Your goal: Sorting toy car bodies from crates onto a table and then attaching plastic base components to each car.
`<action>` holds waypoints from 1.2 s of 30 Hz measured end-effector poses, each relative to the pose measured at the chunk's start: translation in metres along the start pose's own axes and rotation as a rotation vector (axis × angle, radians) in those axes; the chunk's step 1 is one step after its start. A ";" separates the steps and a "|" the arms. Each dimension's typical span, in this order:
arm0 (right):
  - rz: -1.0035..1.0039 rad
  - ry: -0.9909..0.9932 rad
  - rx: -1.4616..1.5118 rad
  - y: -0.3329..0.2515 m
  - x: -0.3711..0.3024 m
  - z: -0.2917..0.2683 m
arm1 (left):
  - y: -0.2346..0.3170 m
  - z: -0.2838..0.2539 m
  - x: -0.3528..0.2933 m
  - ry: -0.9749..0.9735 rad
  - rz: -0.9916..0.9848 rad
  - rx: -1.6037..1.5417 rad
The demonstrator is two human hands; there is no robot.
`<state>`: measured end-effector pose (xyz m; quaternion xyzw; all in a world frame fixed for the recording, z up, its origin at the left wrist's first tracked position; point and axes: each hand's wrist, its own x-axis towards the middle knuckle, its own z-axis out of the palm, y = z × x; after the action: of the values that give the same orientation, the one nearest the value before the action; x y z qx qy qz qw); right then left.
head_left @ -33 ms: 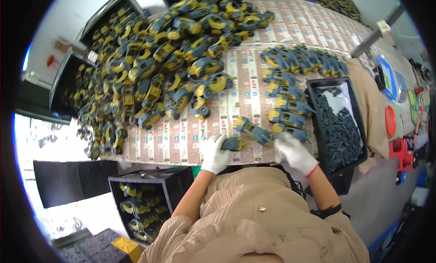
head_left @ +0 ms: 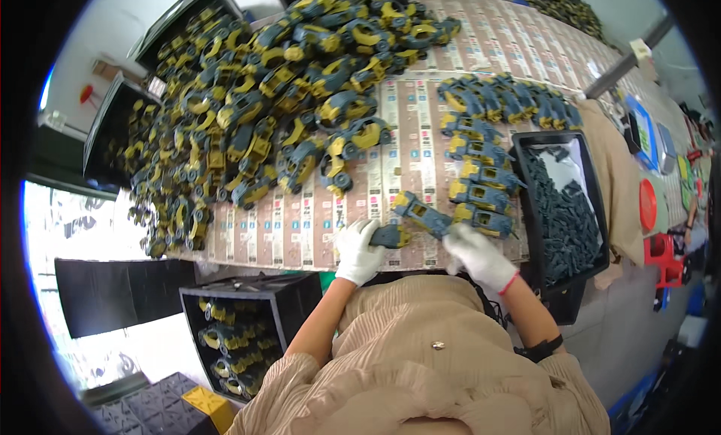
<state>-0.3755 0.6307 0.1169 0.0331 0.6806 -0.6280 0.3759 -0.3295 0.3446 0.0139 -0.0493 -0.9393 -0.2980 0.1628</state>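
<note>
At the table's near edge my left hand (head_left: 359, 251), in a white glove, is closed around a grey and yellow toy car body (head_left: 390, 237). Just beyond it another toy car body (head_left: 424, 216) lies slanted on the table. My right hand (head_left: 479, 259), also gloved, has its fingers at the right end of that slanted piece, with the thumb apart. Whether they press on it is hard to see. A column of similar car bodies (head_left: 481, 195) runs away from me beyond the right hand, bending right into a row.
A large heap of toy car bodies (head_left: 255, 105) covers the table's left side. On the right stands a black bin (head_left: 598, 232) of small dark grey parts (head_left: 565, 236). Below the table at left is a black crate (head_left: 279, 315) holding more car bodies. A red stool (head_left: 665, 258) stands farther right.
My right hand has moved left and slightly nearer to me, from the nearest car body in the column to the slanted one. My left hand keeps its hold.
</note>
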 end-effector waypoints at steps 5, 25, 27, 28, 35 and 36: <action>-0.304 -0.034 -0.532 0.036 0.066 0.061 | -0.013 0.001 -0.009 -0.058 -0.028 -0.006; -0.265 0.055 -1.747 -0.002 0.090 0.111 | -0.009 0.003 0.006 -0.079 -0.151 -0.035; -0.259 -0.011 -1.777 -0.011 0.090 0.115 | -0.010 0.010 0.008 -0.106 -0.152 0.000; -0.234 -0.009 -1.749 -0.008 0.093 0.114 | -0.012 0.016 0.009 -0.115 -0.125 -0.023; -0.300 0.195 -1.739 0.037 0.100 0.122 | -0.016 0.027 0.007 -0.037 -0.019 0.159; -0.234 0.166 -1.709 0.036 0.100 0.119 | -0.013 0.026 0.009 -0.075 -0.027 0.125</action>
<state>-0.3724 0.4907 0.0398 -0.2854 0.9435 0.0685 0.1538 -0.3473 0.3486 -0.0101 -0.0375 -0.9621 -0.2389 0.1264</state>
